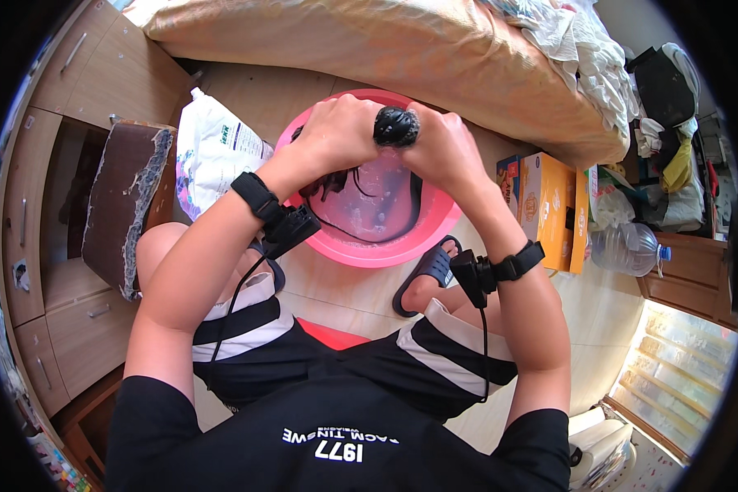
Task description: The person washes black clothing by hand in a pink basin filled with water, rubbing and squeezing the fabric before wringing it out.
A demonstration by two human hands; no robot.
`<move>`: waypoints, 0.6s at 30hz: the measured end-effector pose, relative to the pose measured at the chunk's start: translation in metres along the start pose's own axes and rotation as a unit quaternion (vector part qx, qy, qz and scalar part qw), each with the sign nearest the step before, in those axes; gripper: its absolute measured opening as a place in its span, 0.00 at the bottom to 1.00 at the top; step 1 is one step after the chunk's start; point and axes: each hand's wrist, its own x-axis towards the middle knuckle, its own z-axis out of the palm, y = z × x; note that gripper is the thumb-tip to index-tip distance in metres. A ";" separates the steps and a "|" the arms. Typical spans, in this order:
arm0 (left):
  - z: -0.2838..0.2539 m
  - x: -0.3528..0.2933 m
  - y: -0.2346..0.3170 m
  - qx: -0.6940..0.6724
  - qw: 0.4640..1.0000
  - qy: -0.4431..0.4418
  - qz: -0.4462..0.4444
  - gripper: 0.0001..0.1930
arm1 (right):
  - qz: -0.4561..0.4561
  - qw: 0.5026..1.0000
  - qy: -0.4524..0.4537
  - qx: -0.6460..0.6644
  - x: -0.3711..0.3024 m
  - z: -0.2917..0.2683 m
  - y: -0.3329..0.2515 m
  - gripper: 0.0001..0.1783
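Over the pink basin (348, 254), my left hand (343, 129) and my right hand (444, 143) are both closed in fists, side by side. Bunched between them is a wet black cloth (396, 127), shiny and flecked with suds; what kind of cloth cannot be made out. The basin holds cloudy, foamy water (377, 201). More dark cloth (330, 187) lies in it under my left wrist, along with thin dark strands. My fingertips are turned away and hidden.
A white refill pouch (217, 148) stands left of the basin, beside a worn brown padded stool (123, 201). To the right are an orange box (543, 205) and a large clear bottle (623, 250). A bed (369, 41) runs behind. Wooden drawers (70, 328) line the left.
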 end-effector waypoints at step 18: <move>0.009 -0.009 -0.010 -0.005 0.975 0.159 0.157 0.18 | 0.048 0.947 -0.069 0.310 0.002 0.022 0.011 0.14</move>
